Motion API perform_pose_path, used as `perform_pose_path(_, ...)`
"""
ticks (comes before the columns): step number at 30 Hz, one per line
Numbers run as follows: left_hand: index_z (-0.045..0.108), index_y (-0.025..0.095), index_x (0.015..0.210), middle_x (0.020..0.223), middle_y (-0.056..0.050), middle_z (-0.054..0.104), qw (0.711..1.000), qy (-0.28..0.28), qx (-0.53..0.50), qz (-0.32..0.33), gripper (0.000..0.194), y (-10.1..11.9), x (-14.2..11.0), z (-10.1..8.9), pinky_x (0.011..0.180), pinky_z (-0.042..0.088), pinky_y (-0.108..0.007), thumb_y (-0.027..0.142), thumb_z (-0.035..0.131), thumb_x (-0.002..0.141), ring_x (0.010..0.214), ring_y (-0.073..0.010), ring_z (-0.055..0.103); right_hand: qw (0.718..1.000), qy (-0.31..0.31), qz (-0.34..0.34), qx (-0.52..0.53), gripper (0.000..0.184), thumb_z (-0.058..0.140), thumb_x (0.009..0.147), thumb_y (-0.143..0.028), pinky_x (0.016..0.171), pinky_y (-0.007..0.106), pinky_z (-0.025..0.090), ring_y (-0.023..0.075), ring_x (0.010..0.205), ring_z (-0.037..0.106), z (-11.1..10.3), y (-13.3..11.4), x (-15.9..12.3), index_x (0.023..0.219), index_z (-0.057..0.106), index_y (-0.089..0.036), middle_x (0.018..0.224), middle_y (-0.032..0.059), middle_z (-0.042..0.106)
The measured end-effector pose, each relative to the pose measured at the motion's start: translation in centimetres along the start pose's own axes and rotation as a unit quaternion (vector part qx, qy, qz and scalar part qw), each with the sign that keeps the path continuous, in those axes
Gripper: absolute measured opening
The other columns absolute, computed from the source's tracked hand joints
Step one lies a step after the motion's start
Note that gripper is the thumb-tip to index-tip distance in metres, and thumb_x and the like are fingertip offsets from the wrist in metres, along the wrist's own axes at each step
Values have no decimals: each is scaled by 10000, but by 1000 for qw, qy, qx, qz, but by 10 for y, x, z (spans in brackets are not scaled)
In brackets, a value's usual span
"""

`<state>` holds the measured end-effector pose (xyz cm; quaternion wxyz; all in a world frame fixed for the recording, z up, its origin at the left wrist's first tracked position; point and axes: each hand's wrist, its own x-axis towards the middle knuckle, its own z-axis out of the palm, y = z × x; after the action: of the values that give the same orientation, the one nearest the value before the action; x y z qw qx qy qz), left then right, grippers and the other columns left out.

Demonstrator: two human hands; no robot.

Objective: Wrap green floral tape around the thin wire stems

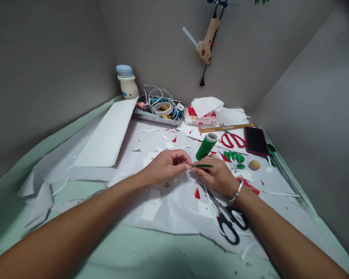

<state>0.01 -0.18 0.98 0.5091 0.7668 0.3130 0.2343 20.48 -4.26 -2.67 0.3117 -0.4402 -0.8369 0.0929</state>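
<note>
Between my two hands is a slim green leaf-shaped piece with a thin stem. My left hand pinches the stem end between thumb and fingertips. My right hand is closed close beside it, its fingertips at the same stem and the green blade lying across in front of them. Just behind the right hand a spool of green thread stands tilted. Black-handled scissors lie below the right hand, their blades partly under paper strips. Several green leaf pieces rest to the right.
White paper with scraps covers the pale green table. A folded white sheet lies left. Behind are a metal tray of cables and tape, a tissue pack, a ruler, red scissors, a phone and a bottle.
</note>
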Motion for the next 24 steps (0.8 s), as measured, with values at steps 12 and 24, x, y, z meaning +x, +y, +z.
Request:
perform_pose_path(12, 631, 173, 809, 797, -22, 605, 979, -2, 194, 60, 148, -10, -1, 5, 667, 395, -269, 120, 501, 763, 704, -136, 519, 998, 53, -23, -39, 171, 528, 903, -258, 685, 308, 339, 137, 610, 489, -10, -8, -1, 895, 690, -205, 617, -1, 587)
perform_pose_path(24, 600, 160, 815, 755, -13, 587, 991, 115, 64, -21, 106, -7, 3, 1, 627, 392, -253, 231, 523, 794, 664, -119, 497, 997, -39, -46, -52, 183, 516, 908, -262, 723, 306, 359, 142, 663, 532, 1, -7, -2, 888, 689, -206, 702, 13, 655)
